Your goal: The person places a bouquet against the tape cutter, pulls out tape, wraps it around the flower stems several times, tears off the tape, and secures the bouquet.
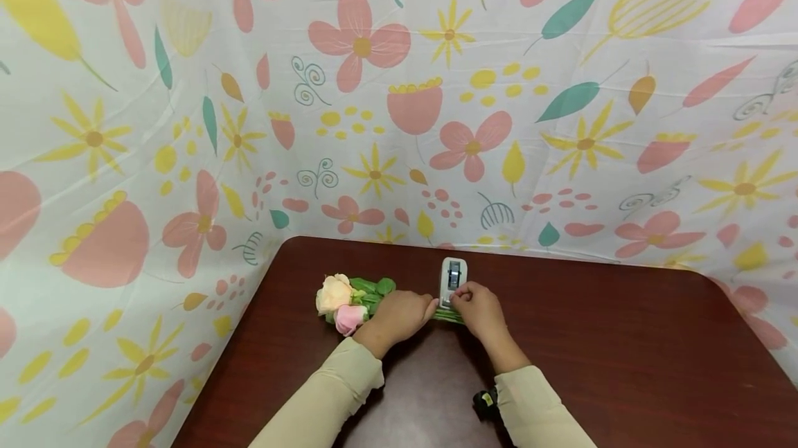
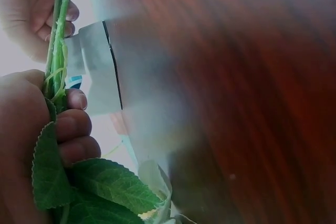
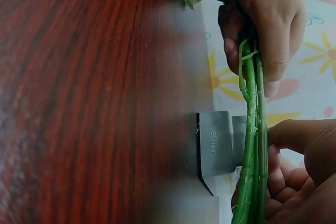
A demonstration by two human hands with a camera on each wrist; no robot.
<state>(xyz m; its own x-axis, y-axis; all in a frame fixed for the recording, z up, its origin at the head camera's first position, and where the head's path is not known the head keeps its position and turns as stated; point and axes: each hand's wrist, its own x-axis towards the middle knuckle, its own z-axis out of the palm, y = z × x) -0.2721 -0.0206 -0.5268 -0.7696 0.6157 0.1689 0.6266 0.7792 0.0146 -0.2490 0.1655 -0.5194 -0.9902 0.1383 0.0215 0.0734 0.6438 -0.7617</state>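
My left hand grips a small bunch of artificial roses by the upper stems. A cream rose and a pink rose point left, with green leaves below the hand. The green stems run right, past the front of a grey tape dispenser. At the dispenser's near end, my right hand has its fingers curled and its fingertips together, pinching at the tape's end. The stems partly hide those fingertips in both wrist views, and the clear tape itself is hard to make out.
The dark red-brown table extends to the right of the hands. A small black object with a yellow mark lies by the right sleeve. Floral-patterned cloth hangs behind and to the left of the table.
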